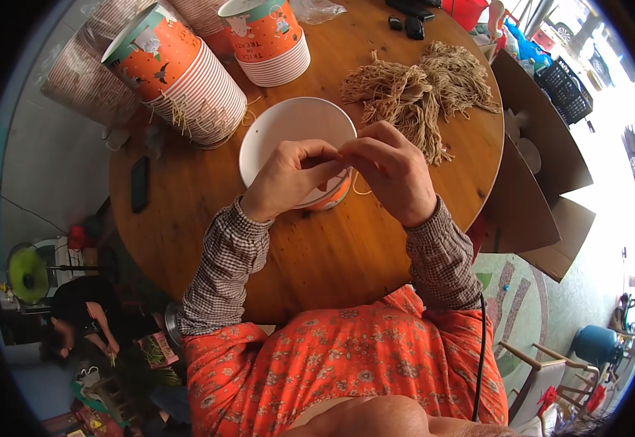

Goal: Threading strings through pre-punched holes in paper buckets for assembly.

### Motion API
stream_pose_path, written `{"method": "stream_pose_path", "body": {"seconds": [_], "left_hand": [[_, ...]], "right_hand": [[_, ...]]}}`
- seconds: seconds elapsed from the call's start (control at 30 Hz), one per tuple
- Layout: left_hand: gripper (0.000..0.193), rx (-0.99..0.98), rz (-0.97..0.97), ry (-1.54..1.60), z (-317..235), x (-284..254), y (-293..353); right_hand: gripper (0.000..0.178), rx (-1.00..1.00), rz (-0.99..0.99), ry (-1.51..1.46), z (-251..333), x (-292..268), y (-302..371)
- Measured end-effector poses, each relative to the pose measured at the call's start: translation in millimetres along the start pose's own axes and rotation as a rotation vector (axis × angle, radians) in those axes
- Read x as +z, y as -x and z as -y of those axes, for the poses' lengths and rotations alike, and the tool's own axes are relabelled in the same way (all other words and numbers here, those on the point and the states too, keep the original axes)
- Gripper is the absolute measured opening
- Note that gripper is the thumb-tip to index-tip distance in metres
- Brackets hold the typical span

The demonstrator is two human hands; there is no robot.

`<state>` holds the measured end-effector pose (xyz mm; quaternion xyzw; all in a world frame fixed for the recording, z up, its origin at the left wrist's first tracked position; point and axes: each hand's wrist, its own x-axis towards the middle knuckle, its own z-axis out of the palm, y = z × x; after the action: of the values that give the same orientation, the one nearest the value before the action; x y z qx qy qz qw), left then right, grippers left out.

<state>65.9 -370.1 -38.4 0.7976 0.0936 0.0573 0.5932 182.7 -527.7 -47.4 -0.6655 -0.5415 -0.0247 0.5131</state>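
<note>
Twine [359, 183] pinched by both hands.

- Long sleeves [226, 266] in a small brown-and-white check, cuffs gathered at the wrists.
- Orange floral apron [346, 364] over them.
- Thin black cable [482, 349] at the right side.

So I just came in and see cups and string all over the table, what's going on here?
A person in checked sleeves sits at a round wooden table, working on a white-bottomed orange paper bucket lying in front of them. The left hand and right hand meet over its rim, pinching a thin tan string between them. A heap of tan string bundles lies to the right, and stacks of orange paper buckets lie at the far left.
</note>
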Motion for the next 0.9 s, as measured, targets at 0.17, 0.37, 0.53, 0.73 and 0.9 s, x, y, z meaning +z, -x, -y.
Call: {"method": "stream_pose_path", "body": {"seconds": [0.17, 0.37, 0.53, 0.73, 0.9], "left_hand": [[0.014, -0.093, 0.040, 0.086, 1, 3, -2], [0.016, -0.172, 0.050, 0.218, -3, 6, -6], [0.017, -0.144, 0.031, 0.194, -2, 6, -8], [0.016, -0.112, 0.059, 0.141, -4, 8, -6], [0.015, -0.121, 0.116, 0.118, -1, 5, -4]], "right_hand": [[0.016, 0.048, 0.040, -0.124, -14, 3, 0], [0.014, 0.311, -0.171, -0.366, -30, 1, 10], [0.016, 0.201, -0.029, -0.360, -28, 2, 24], [0.012, 0.104, -0.090, -0.244, -27, 3, 19], [0.009, 0.144, -0.231, -0.279, -19, 1, 11]]}}
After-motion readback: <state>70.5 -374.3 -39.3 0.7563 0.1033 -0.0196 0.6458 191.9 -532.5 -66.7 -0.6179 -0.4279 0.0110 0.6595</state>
